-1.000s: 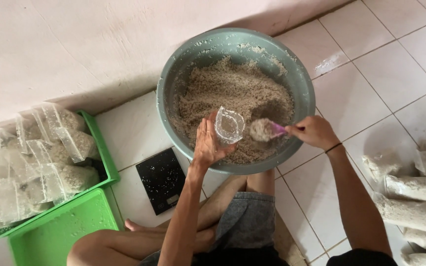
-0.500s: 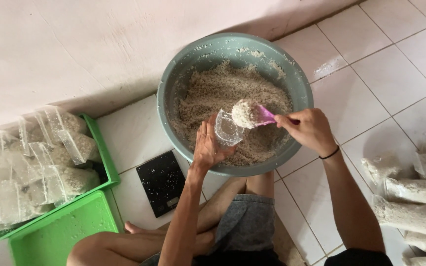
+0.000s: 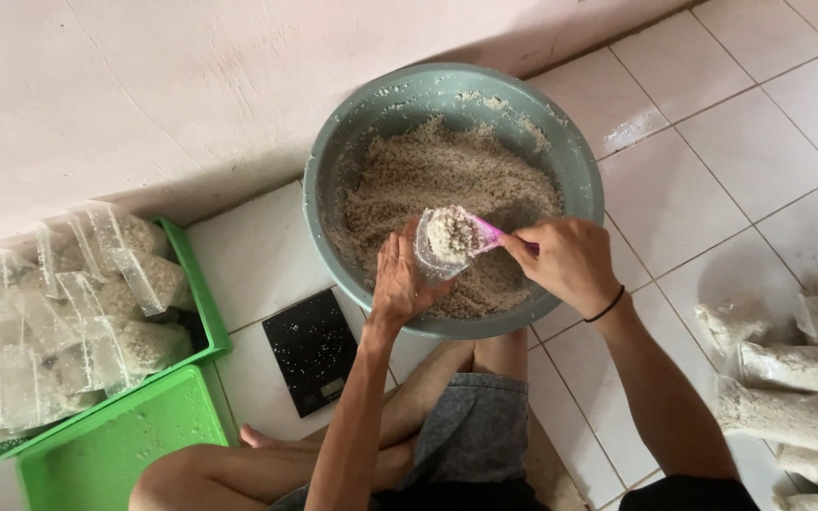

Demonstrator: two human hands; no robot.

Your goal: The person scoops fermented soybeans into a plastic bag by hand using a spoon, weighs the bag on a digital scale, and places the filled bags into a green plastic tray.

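Head view: the left hand (image 3: 400, 284) is closed around a small clear bag (image 3: 437, 254), fingers wrapped about its lower part and the mouth held open, facing up and to the right of the frame. The right hand (image 3: 565, 260) pinches the handle of a pink scoop (image 3: 485, 232) — closed on it, thumb and fingers on the stem. The scoop carries a heap of pale grain and its bowl sits right at the bag's mouth, touching or just over it.

Step in hand, as I judge it: filling the bag, with the scoop at the point of tipping. The next move would call for rolling the scoop so the grain slides in while the left hand keeps the mouth wide and steady. The scoop's long axis runs nearly level, from the right hand at centre right toward the bag at centre, bowl pointing left. The bag stands roughly upright, slightly tilted toward the scoop.

Both are held above a big grey-green basin (image 3: 333, 189) of the same grain, in the upper middle of the frame. Below it to the left lies a black scale (image 3: 312, 350) on the tiled floor — further left a green tray (image 3: 201, 303) stacked with filled bags (image 3: 78, 303); more filled bags (image 3: 778, 378) lie at lower right.
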